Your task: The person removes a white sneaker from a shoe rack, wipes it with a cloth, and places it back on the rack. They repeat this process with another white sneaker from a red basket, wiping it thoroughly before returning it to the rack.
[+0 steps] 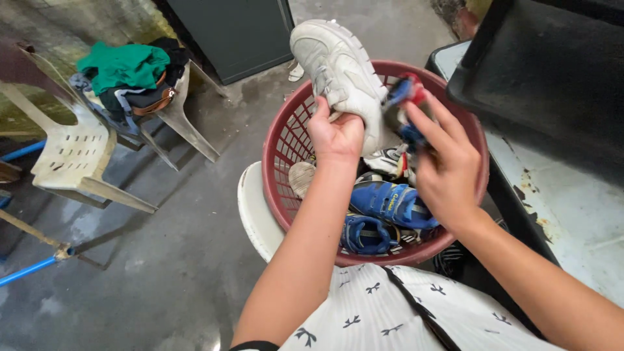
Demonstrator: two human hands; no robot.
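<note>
The left hand (336, 134) clamps a white sneaker (342, 71) above the red laundry basket (284, 140), at its twelve o'clock rim, while the right hand (445, 170) pinches a blurred red-and-blue shoe (404, 107); sorting seems underway, needing steady grips.

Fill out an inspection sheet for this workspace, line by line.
Surface: grey concrete floor, damp-looking.
Job's things: white sneaker; small red-and-blue shoe; red basket holding blue shoes.
Clutter: clothes piled on plastic chair; second chair.
Grippers: left hand grips the sneaker; right hand holds the small shoe.
Cables: nothing seen; blue pipe only.
Surroundings: white worktop, dark tray.
</note>
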